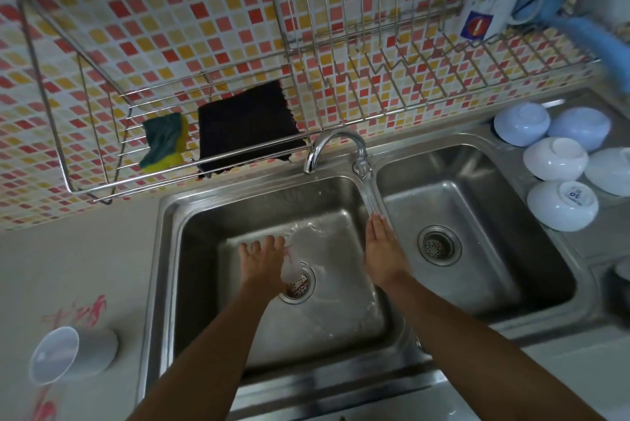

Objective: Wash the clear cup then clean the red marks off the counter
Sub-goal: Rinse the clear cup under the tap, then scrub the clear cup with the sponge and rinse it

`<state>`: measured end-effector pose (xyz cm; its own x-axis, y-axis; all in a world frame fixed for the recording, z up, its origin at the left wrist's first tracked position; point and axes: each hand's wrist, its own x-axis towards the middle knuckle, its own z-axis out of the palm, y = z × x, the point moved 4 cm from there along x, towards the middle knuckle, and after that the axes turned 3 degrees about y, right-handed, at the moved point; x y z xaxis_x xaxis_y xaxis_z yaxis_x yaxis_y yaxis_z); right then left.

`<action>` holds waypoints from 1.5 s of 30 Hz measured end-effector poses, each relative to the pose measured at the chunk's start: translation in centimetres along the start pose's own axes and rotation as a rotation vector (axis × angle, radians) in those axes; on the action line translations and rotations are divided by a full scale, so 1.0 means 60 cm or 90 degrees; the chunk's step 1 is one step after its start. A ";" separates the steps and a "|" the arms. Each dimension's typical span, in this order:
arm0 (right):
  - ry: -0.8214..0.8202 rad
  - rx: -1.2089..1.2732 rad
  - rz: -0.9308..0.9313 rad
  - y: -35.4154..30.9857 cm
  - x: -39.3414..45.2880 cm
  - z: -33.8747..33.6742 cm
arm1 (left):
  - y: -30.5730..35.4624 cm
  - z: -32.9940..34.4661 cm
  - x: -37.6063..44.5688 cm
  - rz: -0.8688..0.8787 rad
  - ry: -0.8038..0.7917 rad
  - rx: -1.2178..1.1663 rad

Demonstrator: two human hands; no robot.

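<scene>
Both hands are down in the left basin of the sink (163, 250) with the tap (335, 148) running. The right hand (383, 252) is flat and open, fingers together, its tips touching the bottom of the water stream, and it holds nothing. The left hand (262, 258) is spread with its fingers splayed over the wet basin floor. Just beside its thumb side, over the drain (298, 282), there is a pale, translucent, pinkish smear (a scrap of something, or only water and glare) and I cannot tell whether the hand is gripping it.

The clear cup (73, 352) is not in the sink at all. It lies on its side on the counter (85, 257), well to the left of the left hand and nearer the person, its mouth facing the camera. Whether it has been washed I can't judge from its looks; it lies out of the water, so that step may be finished.

The red marks (87, 313) are plainly still there, a scrawl just beyond the cup and another patch (44, 410) at the counter's near edge. So the wiping remains, by my reckoning. The sponge (165, 143) and dark cloth (247, 124) sit in the wire rack (102, 182) above and beyond the left hand, neither one in hand.
</scene>
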<state>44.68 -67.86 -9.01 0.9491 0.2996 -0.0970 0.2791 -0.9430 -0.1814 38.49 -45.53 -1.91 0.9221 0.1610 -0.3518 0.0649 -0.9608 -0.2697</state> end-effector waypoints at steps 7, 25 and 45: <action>-0.067 -0.043 -0.012 -0.006 -0.016 -0.027 | -0.014 -0.008 -0.039 0.035 0.067 0.135; 0.392 0.325 -0.233 -0.297 -0.130 -0.317 | -0.211 -0.049 -0.221 -0.160 0.323 -0.381; 0.073 0.174 -0.084 -0.550 0.147 -0.422 | -0.329 -0.063 -0.269 -0.130 0.367 -0.518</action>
<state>47.53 -37.76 20.90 0.9222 0.3830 0.0533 0.3656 -0.8186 -0.4430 23.79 -30.02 12.46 0.8940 0.4121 0.1759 0.2833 -0.8240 0.4907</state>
